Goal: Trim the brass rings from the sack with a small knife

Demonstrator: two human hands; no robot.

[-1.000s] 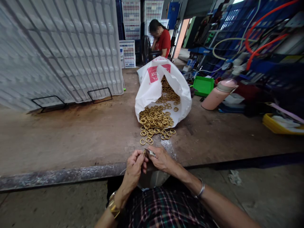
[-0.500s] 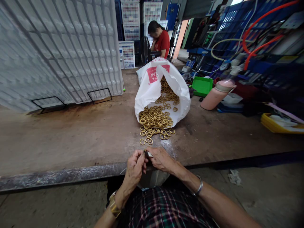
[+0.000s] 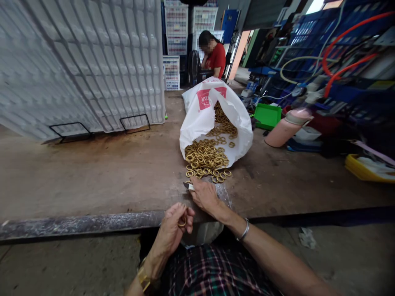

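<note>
Pinching one gold ring (image 3: 182,225) right here, between thumb and fingers of the left hand (image 3: 171,226), low by the near edge of the table (image 3: 108,176)! And up ahead, clasping a small dark-tipped tool (image 3: 187,186) with a white handle in the right hand (image 3: 206,196), pointed out leftward past the fingers. Right next to the nearest loose rings (image 3: 206,171) with that hand; cannot tell whether touching one. Just beyond, see a whole heap of rings (image 3: 205,154), spilling from the mouth of a white bag (image 3: 191,123) with red print. Wearing a gold band (image 3: 143,279) on the left wrist, a silver bracelet (image 3: 245,230) on the right. Look off to the right: spot a green tray (image 3: 268,116) beside a pink bottle (image 3: 280,131), then a yellow tray (image 3: 359,169) farther along. At the back, find a person (image 3: 218,57) in red, with head bowed.
</note>
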